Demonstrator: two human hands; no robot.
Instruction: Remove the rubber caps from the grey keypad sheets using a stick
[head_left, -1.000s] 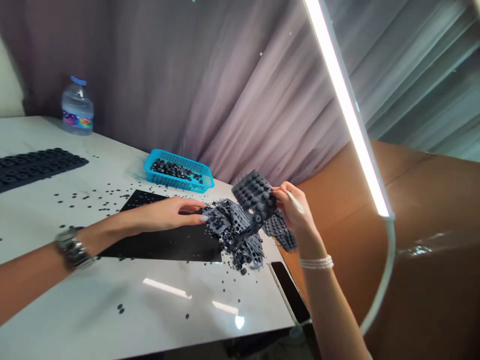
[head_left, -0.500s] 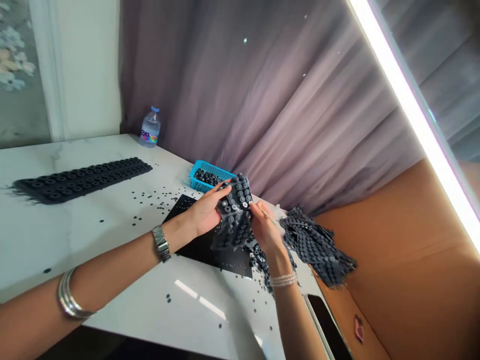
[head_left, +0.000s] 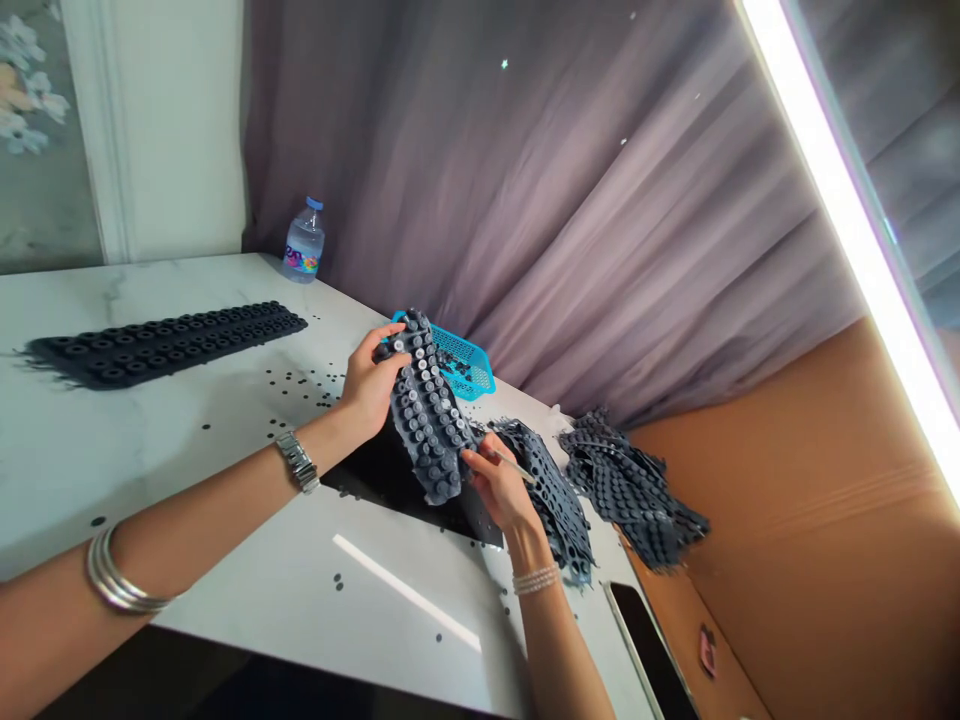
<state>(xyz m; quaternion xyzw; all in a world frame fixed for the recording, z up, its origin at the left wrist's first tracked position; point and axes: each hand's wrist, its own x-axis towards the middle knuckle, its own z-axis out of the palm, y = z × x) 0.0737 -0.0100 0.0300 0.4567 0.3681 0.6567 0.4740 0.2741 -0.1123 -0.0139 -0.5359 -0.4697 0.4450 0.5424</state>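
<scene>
A dark, flexible rubber sheet with rows of round raised studs (head_left: 429, 420) is held up and tilted between both hands. My left hand (head_left: 369, 385) pinches its upper left edge, thumb on the studded face. Closed at the sheet's lower right corner is my right hand (head_left: 501, 485). A thin pale stick (head_left: 516, 465) also sits in its fingers, pointing out to the right. Below the sheet lies a black mat (head_left: 375, 470), partly hidden. Just right of the right hand, a dark sheet with rows of round holes (head_left: 551, 490) rests on the table.
Behind the held sheet stands a blue perforated basket (head_left: 480, 370) with small dark pieces. A long studded strip (head_left: 172, 345) lies left; a heap of studded sheets (head_left: 634, 490) lies right. Small black discs (head_left: 300, 378) dot the white table (head_left: 247, 560). A bottle (head_left: 304, 243) and phone (head_left: 649, 650) are there too.
The held sheet has opened out to a longer piece, its studs facing me. My left hand has moved left and up, my right hand down and left. The holed sheet at right now shows plainly.
</scene>
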